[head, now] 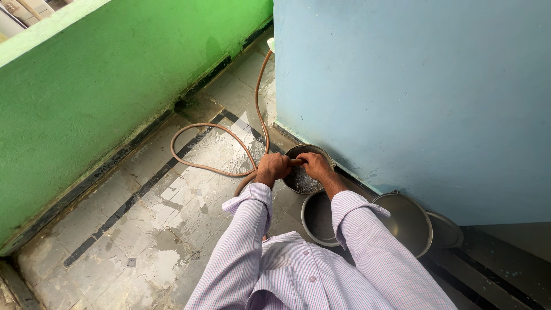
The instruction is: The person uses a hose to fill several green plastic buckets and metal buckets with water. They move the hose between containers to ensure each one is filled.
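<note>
Filling step, apparently: left hand point(272, 167) and right hand point(313, 165) both closed around the hose point(202, 167) end, held over a water-filled steel pot point(302, 179) directly beneath — next, steady aim seems needed.

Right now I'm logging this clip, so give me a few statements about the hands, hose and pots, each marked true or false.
1. Both hands, left hand and right hand, meet over the far pot. True.
2. The hose lies in a loop on the wet floor. True.
3. The far pot is dry. False: water shows inside it.
4. The wall behind the pots is green. False: it is light blue.
5. Only one pot is there. False: a second pot sits nearer.
</note>
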